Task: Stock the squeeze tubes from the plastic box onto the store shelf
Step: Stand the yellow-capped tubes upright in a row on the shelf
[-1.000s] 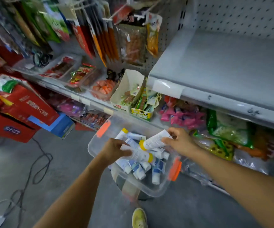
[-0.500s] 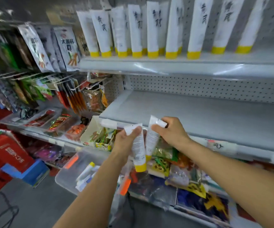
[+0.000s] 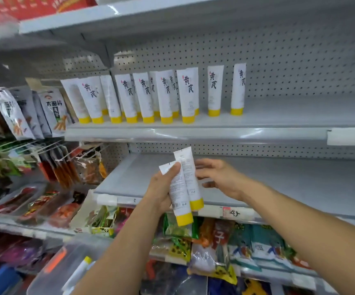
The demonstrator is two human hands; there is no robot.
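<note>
Two squeeze tubes gripped together in left hand, yellow caps down, probably readied for standing like row on shelf above. Right hand spread open just beside tubes, nothing held. Plastic box seen low left.

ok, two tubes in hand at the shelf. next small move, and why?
Probably the right hand pinches the rear tube out of the left hand, which grips it and the front tube. The right hand is open close beside it, and the upper shelf has bare space right of the standing row.
</note>
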